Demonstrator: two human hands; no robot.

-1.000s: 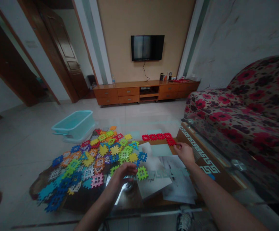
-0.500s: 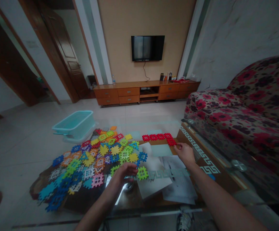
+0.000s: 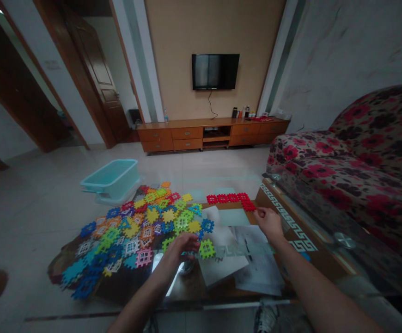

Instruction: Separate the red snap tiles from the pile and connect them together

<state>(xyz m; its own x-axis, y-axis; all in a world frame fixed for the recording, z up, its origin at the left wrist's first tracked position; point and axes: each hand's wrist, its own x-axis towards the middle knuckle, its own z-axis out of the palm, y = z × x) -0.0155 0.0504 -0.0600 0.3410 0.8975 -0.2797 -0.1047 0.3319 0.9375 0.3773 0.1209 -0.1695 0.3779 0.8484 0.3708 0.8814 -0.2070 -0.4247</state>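
Note:
A heap of coloured interlocking puzzle tiles (image 3: 135, 226) lies on the left half of a glass-topped table (image 3: 291, 226). A row of joined red tiles (image 3: 230, 199) runs along the table's far side. My right hand (image 3: 269, 223) is closed in a pinch on the near right end of that red row. My left hand (image 3: 184, 244) rests with curled fingers at the heap's near right edge, beside a lime green tile (image 3: 207, 249). Whether the left hand holds a tile is hidden.
Sheets of paper (image 3: 242, 263) lie under the glass between my arms. A light blue plastic tub (image 3: 110, 179) stands on the floor beyond the heap. A flowered sofa (image 3: 353, 157) is at the right; a wooden TV cabinet (image 3: 211, 133) lines the far wall.
Both hands stay in place on the tiles. The view has shifted slightly, so everything sits a little lower and to the right.

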